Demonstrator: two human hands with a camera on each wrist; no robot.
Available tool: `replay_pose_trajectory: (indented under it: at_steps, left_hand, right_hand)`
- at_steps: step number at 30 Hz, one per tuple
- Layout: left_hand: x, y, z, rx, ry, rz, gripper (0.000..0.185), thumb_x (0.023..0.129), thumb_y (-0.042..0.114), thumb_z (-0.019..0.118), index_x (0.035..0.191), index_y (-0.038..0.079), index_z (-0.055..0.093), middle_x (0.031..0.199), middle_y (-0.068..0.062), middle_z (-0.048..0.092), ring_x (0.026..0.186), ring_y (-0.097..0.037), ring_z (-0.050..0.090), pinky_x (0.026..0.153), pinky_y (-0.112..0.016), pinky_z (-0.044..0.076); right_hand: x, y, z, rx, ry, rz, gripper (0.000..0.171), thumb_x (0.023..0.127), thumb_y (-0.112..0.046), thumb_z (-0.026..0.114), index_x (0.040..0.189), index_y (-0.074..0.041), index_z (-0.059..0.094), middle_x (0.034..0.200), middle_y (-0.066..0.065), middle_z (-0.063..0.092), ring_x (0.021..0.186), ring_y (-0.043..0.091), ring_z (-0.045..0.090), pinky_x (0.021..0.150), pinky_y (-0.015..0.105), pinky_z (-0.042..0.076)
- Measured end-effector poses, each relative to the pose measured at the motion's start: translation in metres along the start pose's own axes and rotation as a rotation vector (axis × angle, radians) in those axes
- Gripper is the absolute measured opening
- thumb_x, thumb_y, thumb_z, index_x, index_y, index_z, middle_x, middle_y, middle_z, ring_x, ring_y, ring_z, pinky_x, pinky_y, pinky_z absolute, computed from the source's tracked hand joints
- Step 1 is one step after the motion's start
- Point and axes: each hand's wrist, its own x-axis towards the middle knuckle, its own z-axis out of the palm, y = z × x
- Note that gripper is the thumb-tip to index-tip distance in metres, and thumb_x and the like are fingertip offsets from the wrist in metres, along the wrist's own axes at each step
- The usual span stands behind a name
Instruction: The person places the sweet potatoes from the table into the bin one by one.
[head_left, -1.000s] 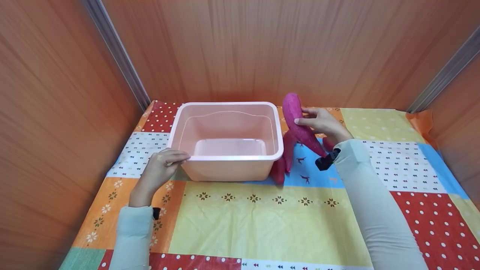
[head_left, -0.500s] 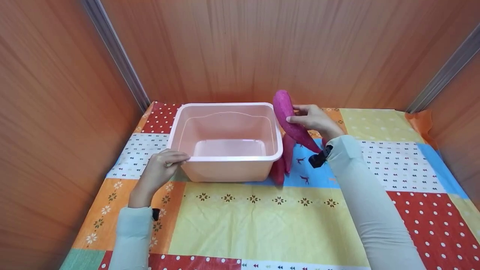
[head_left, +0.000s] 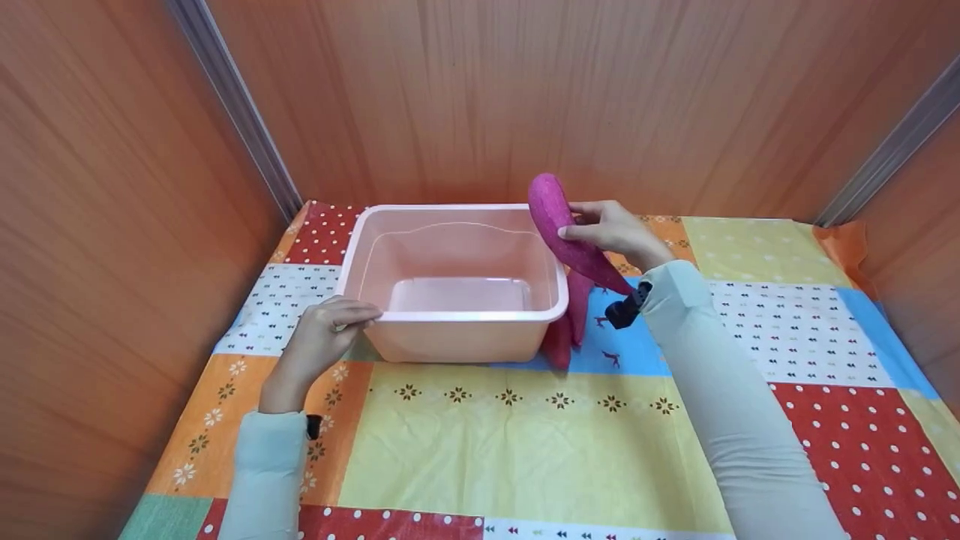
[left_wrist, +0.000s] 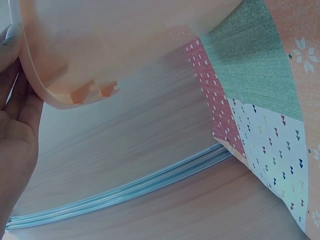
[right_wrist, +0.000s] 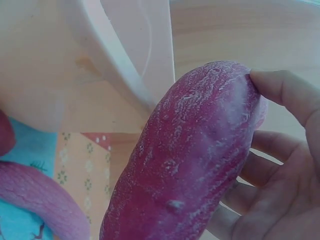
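Sweet potato (head_left: pixel 574 251): long, curved, purplish-pink, tapering, rough-skinned.

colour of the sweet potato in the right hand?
Sweet potato: magenta with pale streaks; best in right wrist view.

Soft, even light is filling the head view, with the left panel (head_left: pixel 112 300) shading darker low down and a faint shadow lying on the surface (head_left: pixel 525 457) beside the right sleeve (head_left: pixel 735 405). Both wrist views are looking washed-out; lens distortion is bowing the metal rail (left_wrist: pixel 120 192), and pale sheen is glazing the sweet potato (right_wrist: pixel 182 155)
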Motion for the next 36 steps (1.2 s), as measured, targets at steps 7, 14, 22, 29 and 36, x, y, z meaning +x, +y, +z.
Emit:
replay_pose_trajectory:
  at_steps: [7,14,22,29,36]
  left_hand:
    - [0.000,0.001,-0.002,0.000,-0.011,0.001,0.023,0.081,-0.006,0.071,0.100,0.006,0.077,0.101,-0.010,0.074,0.099,-0.027,0.068,0.088,-0.040,0.057]
    - [0.000,0.002,-0.002,0.000,-0.015,0.004,0.023,0.082,-0.006,0.070,0.100,0.007,0.077,0.101,-0.011,0.074,0.100,-0.026,0.068,0.088,-0.040,0.057]
    - [0.003,0.003,0.002,-0.002,-0.012,0.008,0.023,0.080,-0.008,0.071,0.099,0.005,0.077,0.100,-0.011,0.074,0.099,-0.027,0.068,0.086,-0.040,0.058]
    - [0.002,0.003,-0.001,-0.009,-0.022,-0.003,0.025,0.080,-0.007,0.071,0.101,0.007,0.076,0.102,-0.010,0.074,0.100,-0.027,0.068,0.086,-0.040,0.058]
    - [-0.002,0.003,-0.006,-0.020,-0.033,-0.022,0.025,0.081,-0.006,0.071,0.102,0.007,0.076,0.103,-0.011,0.074,0.102,-0.028,0.067,0.088,-0.042,0.057]
  right_hand:
    - [0.002,-0.006,0.006,-0.019,-0.008,-0.022,0.068,0.083,-0.035,0.075,0.143,-0.019,0.047,0.127,0.008,0.059,0.110,0.026,0.058,0.090,0.038,0.057]
    - [0.003,-0.014,0.013,-0.028,-0.031,-0.043,0.068,0.083,-0.033,0.075,0.143,-0.019,0.046,0.127,0.008,0.059,0.110,0.025,0.058,0.091,0.040,0.057]
    - [0.003,-0.022,0.015,-0.019,-0.049,-0.068,0.064,0.084,-0.031,0.074,0.142,-0.018,0.049,0.124,0.009,0.061,0.109,0.026,0.058,0.092,0.041,0.057]
    - [0.004,-0.029,0.018,-0.015,-0.045,-0.064,0.063,0.084,-0.033,0.075,0.140,-0.020,0.050,0.123,0.006,0.061,0.108,0.024,0.058,0.090,0.038,0.058]
    - [0.009,-0.038,0.027,-0.004,-0.063,-0.056,0.064,0.082,-0.034,0.076,0.139,-0.023,0.051,0.123,0.003,0.061,0.108,0.023,0.058,0.089,0.034,0.058]
